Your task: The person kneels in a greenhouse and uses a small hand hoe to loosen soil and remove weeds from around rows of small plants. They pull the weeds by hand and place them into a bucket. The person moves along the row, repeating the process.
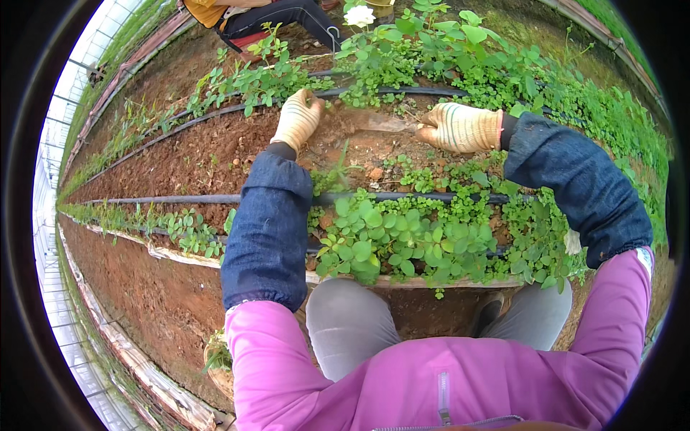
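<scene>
My right hand (461,127), in a cream knit glove with darker stripes, grips a flat-bladed hand tool (380,123). Motion blurs the blade, and the glove hides its handle, so its exact kind is unclear. The blade points left, low over the reddish soil (345,148). My left hand (298,119), gloved alike, is at the far side of the bare soil strip, close to a black irrigation hose (399,90). Its thumb and fingers are curled together; whether something small is between them cannot be seen. Low green weeds (420,178) grow just below the right hand.
A second black hose (388,197) crosses the bed nearer to me. Leafy rose plants (377,231) line the near edge; others with a white bloom (359,16) stand beyond. A seated person (275,24) is across the bed. A basket (218,366) with pulled greens stands at lower left.
</scene>
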`<state>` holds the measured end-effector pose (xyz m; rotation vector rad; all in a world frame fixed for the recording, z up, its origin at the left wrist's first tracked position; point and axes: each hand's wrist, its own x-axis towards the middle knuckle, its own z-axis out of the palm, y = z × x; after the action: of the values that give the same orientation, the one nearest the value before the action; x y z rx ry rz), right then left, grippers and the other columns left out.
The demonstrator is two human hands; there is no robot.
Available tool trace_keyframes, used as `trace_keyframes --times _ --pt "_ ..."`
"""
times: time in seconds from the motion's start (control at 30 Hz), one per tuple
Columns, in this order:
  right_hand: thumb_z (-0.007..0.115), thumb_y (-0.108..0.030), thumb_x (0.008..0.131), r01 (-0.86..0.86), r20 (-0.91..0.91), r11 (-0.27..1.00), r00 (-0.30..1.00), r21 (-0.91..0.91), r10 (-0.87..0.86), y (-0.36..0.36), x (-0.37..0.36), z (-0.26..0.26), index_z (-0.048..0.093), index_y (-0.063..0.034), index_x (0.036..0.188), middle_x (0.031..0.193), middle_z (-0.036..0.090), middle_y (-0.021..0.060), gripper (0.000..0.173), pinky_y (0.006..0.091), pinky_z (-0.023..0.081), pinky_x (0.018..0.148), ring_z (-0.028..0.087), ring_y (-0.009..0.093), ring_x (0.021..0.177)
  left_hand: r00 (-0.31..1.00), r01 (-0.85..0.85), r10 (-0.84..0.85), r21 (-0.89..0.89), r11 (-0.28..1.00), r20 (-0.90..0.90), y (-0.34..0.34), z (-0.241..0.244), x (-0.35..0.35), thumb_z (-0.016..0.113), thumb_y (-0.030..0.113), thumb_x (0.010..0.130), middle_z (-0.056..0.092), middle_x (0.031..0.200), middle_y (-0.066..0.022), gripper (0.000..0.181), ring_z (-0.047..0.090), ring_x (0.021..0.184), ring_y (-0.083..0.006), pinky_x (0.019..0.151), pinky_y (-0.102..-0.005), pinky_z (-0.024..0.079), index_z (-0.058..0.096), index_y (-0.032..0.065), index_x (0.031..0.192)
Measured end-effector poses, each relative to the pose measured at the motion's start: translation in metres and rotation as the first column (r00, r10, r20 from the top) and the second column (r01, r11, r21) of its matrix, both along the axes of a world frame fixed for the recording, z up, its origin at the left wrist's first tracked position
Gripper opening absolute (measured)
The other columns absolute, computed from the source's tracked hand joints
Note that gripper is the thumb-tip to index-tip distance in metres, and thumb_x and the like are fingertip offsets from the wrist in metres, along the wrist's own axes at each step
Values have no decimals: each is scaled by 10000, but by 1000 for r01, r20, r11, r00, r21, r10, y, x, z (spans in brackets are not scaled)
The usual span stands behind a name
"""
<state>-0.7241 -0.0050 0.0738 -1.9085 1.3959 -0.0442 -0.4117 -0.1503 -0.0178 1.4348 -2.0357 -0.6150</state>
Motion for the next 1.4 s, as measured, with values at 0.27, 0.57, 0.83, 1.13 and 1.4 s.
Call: trace_keyframes --times 0.27,0.57,0.83,1.13,1.4 --pt "499 -390 994 286 34 924 952 256 -304 80 -96 36 535 -12 1302 578 554 15 489 286 434 393 539 112 433 976 -214 213 279 936 35 -17 28 20 716 414 826 693 814 -153 536 676 752 -241 684 -377 527 617 -70 1034" --pt "501 -389 985 152 124 922 970 355 -208 4 -4 25 627 8 1015 619 565 27 418 303 466 391 529 139 405 695 -179 105 30 983 711 -8 29 -40 657 365 842 711 1021 -176 356 675 983 -336 870 -396 530 719 50 996" --pt "561 -244 905 -61 -95 997 993 40 65 -68 91 -24 676 -40 891 804 689 140 234 412 546 570 678 267 664 850 -94 46 65 993 524 -24 5 -6 668 313 852 695 915 -242 394 669 905 -382 817 -408 517 682 -50 1004" --pt "499 -346 960 -55 -69 994 996 -96 48 26 -84 4 566 32 842 595 531 106 402 373 466 508 561 194 495 926 -107 55 119 987 374 -18 43 9 689 362 858 705 960 -193 485 673 865 -311 775 -391 519 635 -45 1117" --pt "539 -225 932 425 98 904 902 -37 -420 124 -149 -19 534 6 869 667 431 31 240 343 397 602 407 130 648 710 -355 197 102 929 676 -26 48 -54 652 641 793 692 1091 -219 710 669 1032 -333 909 -394 505 705 -13 1062"
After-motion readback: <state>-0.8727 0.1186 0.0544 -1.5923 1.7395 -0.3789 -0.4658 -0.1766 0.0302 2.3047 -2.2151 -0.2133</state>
